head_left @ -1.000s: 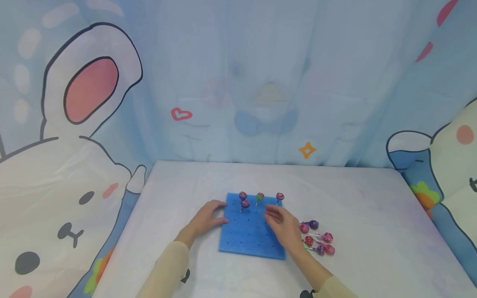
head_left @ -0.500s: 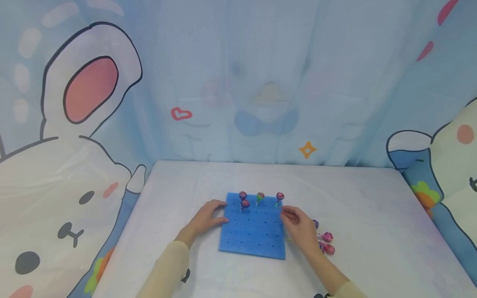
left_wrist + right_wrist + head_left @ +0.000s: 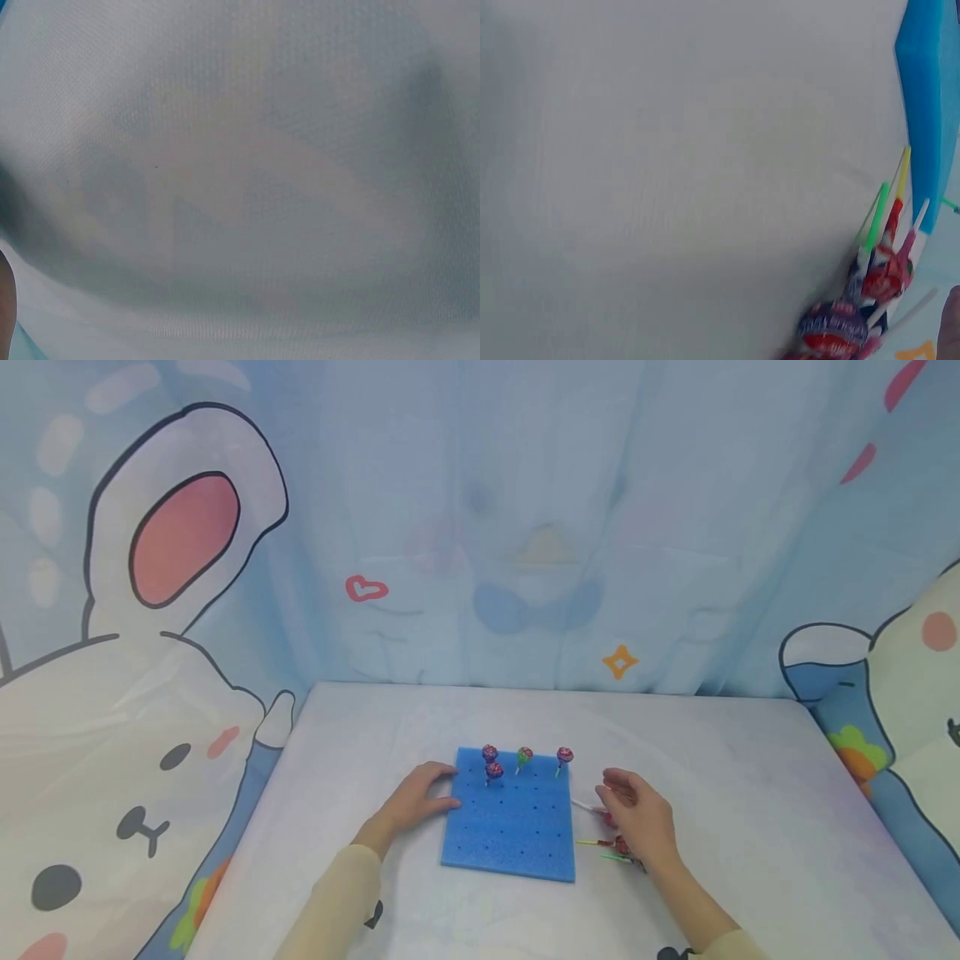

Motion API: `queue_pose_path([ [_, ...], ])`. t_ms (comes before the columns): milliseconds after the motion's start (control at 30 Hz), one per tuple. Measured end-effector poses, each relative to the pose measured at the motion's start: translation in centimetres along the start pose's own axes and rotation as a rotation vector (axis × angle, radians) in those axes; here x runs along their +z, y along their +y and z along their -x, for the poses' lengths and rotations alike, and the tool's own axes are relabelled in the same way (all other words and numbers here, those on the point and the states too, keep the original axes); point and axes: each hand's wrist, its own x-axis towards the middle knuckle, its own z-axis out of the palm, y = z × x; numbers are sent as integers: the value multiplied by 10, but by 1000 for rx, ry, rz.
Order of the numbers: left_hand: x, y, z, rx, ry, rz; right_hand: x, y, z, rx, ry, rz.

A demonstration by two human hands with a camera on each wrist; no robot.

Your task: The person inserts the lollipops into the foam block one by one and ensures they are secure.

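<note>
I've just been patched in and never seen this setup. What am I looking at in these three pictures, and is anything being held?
No machine here: a person works with bare hands. The wide picture comes from a head camera; the other two from wrist cameras. On the white table lies a blue foam board with holes; four lollipops stand along its far edge. The left hand rests on the board's left edge. The right hand hovers over loose lollipops beside the board; whether its fingers hold one cannot be told. The left wrist picture shows only blurred cloth.
</note>
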Motion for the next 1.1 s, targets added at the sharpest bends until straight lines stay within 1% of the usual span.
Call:
queue_pose_path([
  [33, 0, 0, 0, -3, -2, 1, -3, 3, -1, -3, 7, 0],
  [67, 0, 0, 0, 1, 0, 3, -9, -2, 0, 19, -3, -7],
  [100, 0, 0, 0, 5, 1, 6, -12, -2, 0, 24, 1, 4],
  [167, 0, 0, 1, 8, 2, 9, -23, -11, 2, 69, -20, -6],
  [233, 0, 0, 1, 10, 1, 6, -27, -6, 2, 69, -14, 18],
  [267, 0, 0, 1, 11, 2, 7, -32, -10, 4, 89, -30, 23],
  [367, 1, -1, 1, 14, 1, 3, -39, -3, 4, 72, -30, 56],
  [567, 0, 1, 2, 23, 9, 11, -50, 11, 6, 80, -63, 104],
  [800, -1, 3, 2, 18, 8, 16, -53, 19, 10, 42, -67, 149],
  [1033, 0, 2, 1, -9, 1, -8, -49, 21, 11, 72, -143, 170],
  [1100, 0, 2, 1, -7, 3, -6, -48, 22, 10, 70, -161, 187],
])
